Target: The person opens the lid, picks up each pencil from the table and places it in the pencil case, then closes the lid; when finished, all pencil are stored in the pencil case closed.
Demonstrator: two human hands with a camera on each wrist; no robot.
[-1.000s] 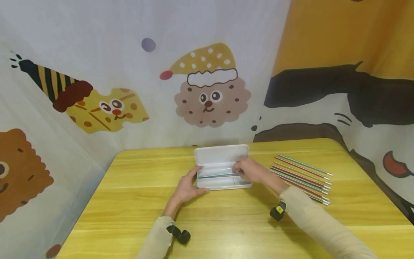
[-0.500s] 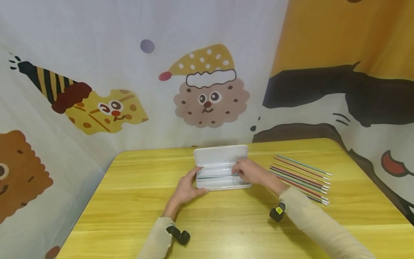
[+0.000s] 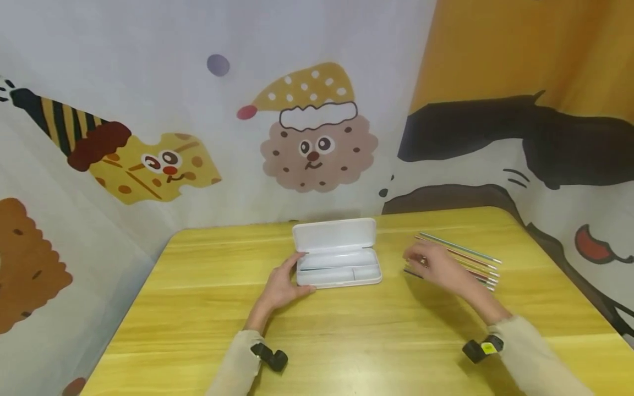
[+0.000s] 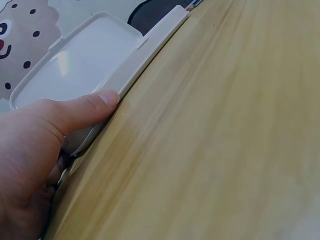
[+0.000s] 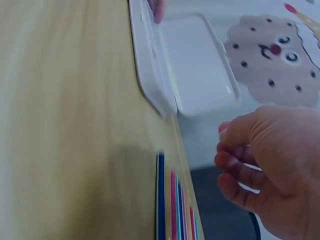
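Note:
The white pencil case (image 3: 334, 235) has its lid raised, and a thin teal pencil (image 3: 319, 269) lies lengthwise inside. My left hand (image 3: 281, 287) grips the case's left end, thumb on the front edge and fingers behind; in the left wrist view that thumb (image 4: 109, 97) presses the case's rim (image 4: 145, 55). Over the left part of the striped pencils (image 3: 460, 247) hovers my right hand (image 3: 440, 268), hiding some of them. The right wrist view shows the right hand (image 5: 275, 165) with loosely bent fingers and nothing between them, beside the pencil tips (image 5: 160, 195).
A yellow wood-grain table (image 3: 346, 335) carries the case and, to its right, the pencils with their white ends pointing right. Behind the table's back edge hangs a cloth (image 3: 163, 66) printed with cartoon figures.
My right hand has left the case and moved right, over the pencils. The teal pencil has gone down into the case. My left hand keeps its grip on the case.

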